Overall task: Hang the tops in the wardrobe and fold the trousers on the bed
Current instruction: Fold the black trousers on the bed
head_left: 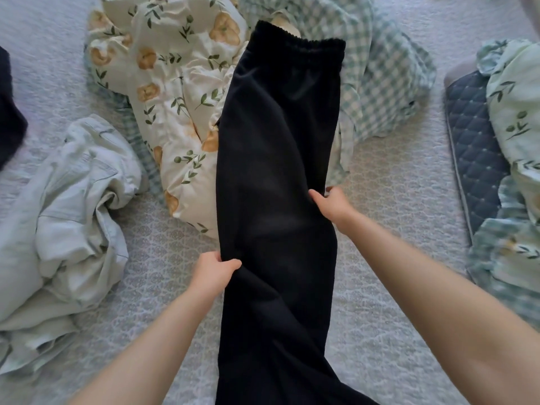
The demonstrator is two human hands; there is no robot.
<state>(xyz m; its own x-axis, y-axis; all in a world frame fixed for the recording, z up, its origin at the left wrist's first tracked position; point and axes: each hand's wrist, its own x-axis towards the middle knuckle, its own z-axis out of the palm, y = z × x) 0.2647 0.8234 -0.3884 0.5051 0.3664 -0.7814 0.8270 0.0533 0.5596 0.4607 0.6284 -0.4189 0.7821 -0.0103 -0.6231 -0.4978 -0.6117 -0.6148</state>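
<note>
Black trousers (277,171) lie lengthwise down the frame's centre on the bed (394,258), legs together. Our left hand (214,271) and right hand (330,204) pinch their side edges. Cross-folds remain, we judge; a pale denim garment (67,214) waits at left.

Left grip (214,273) and right grip (330,206) join bare forearms (152,337) (slightly blurred).
</note>
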